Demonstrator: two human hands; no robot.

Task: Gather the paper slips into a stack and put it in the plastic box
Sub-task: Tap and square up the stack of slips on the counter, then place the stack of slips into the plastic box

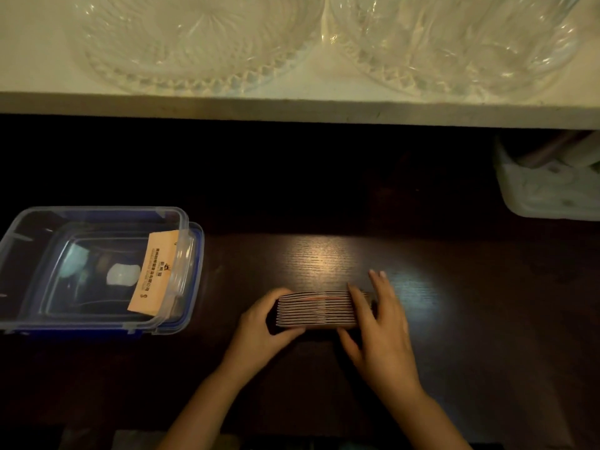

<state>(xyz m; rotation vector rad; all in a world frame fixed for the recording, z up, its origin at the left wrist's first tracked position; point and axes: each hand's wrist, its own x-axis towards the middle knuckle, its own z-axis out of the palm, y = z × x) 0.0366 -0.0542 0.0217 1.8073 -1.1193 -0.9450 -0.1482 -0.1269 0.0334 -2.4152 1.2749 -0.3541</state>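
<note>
A: Where's the fanned stack of thin paper slips (316, 309)?

B: On the dark wooden tabletop (324, 254), long axis nine-to-three, clamped between left hand (259, 326) and right hand (383, 323).

A: And the clear blue-rimmed plastic box (94, 271)?

B: Toward nine o'clock, open; the left hand is nearer.

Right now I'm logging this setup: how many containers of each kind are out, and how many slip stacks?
Glass dishes: 2
Plastic box: 1
White bin: 1
Slip stack between the hands: 1
Total: 5
</note>
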